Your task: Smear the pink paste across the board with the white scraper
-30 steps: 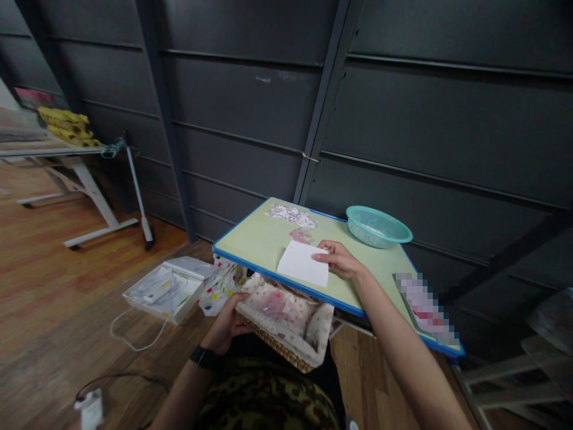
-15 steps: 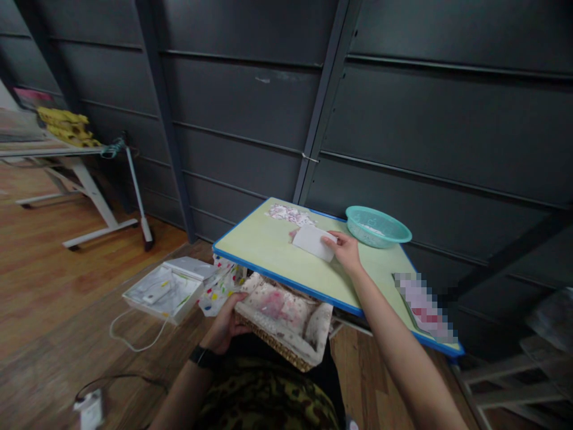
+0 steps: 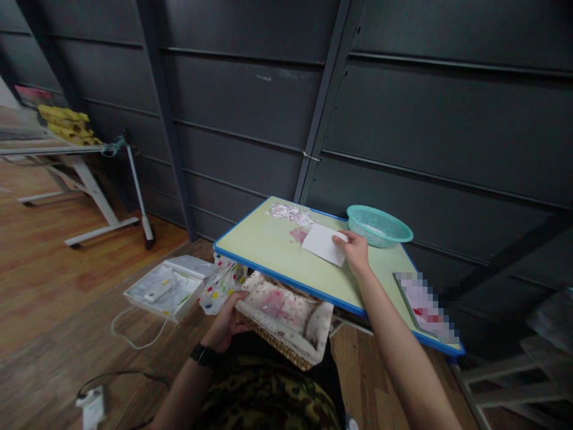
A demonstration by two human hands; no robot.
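Observation:
My left hand (image 3: 230,319) grips the left end of a woven basket (image 3: 280,349) lined with pale spotted cloth, held in front of my lap just under the table's near edge. Something pinkish and clear lies inside it. Over the yellow-green table (image 3: 259,248) with a blue edge, my right hand (image 3: 354,248) pinches the right side of a white card (image 3: 324,243). Left of the card is a small patch of pinkish pieces (image 3: 298,235). Farther back lies a spread of white and purplish bits (image 3: 290,213).
A turquoise plastic basin (image 3: 380,227) with white pieces inside stands at the table's back right. A flat, partly blurred-out item (image 3: 425,307) lies by the right edge. On the floor at left are an open white box (image 3: 163,292), a dotted bag (image 3: 221,283) and a power strip (image 3: 92,406).
My right hand has moved the card a little to the right, and more of the pinkish patch shows. The left hand and basket have hardly moved.

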